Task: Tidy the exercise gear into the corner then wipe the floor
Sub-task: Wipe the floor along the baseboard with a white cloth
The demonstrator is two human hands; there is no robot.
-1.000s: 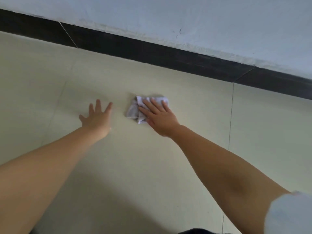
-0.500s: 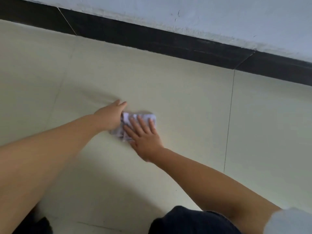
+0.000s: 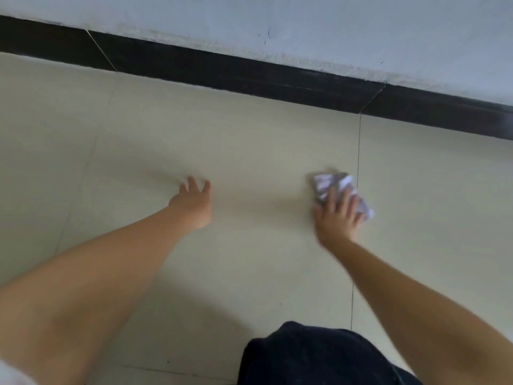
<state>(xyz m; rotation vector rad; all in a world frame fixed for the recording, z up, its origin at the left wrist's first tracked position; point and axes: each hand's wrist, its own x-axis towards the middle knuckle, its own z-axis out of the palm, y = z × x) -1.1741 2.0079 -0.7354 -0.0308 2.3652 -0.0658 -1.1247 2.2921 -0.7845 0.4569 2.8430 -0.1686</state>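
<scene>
On the pale cream floor, close to the black skirting board that runs along the foot of the wall, my right hand lies flat on a crumpled white cloth. Its fingers are spread and fairly straight, pressing the cloth down against the tile rather than curling round it; the picture is blurred there, so I cannot tell more of the grip. Part of the cloth sticks out past my fingertips toward the skirting board, and another part shows at the side of my hand away from my other arm. It sits just beside a thin grout line that runs from the skirting board back toward me.

My left hand is well apart from the cloth, about as far from the skirting board as the right one. It holds nothing, its fingers loosely spread and its palm turned down to the floor. Whether it touches the tile I cannot tell.

Nearer to me than both hands, my knee in dark cloth shows at the lower edge. Above the skirting board is a pale bluish-white wall with a rough lower edge and a small crack. No container shows. A seam crosses the skirting board at each end of the view.
</scene>
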